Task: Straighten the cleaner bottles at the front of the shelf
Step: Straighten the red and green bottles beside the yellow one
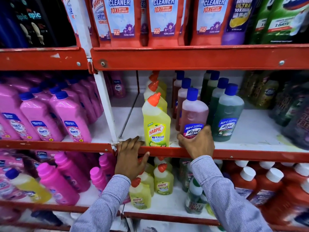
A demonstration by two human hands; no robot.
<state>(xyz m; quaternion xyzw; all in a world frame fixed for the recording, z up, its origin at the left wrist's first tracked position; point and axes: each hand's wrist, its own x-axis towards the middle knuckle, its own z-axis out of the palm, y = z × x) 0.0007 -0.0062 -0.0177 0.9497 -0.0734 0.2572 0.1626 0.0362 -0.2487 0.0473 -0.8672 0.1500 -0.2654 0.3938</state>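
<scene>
On the middle shelf (250, 154) a pink Lizol bottle (194, 113) with a blue cap stands at the front edge, and my right hand (197, 141) is closed around its base. Left of it a yellow Harpic bottle (156, 121) with an orange cap stands upright at the front, heading a row of the same kind. Right of the pink bottle stands a green Lizol bottle (227, 114), also at the head of a row. My left hand (130, 154) grips the red front lip of the shelf, fingers over the top, apart from the Harpic bottle.
Pink Shakti bottles (71, 118) fill the left bay behind a white upright post (107, 106). Dark refill pouches (292, 111) lie at the right. Red Harpic pouches (122, 19) stand on the shelf above. Smaller yellow Harpic bottles (163, 180) and red bottles (267, 181) sit below.
</scene>
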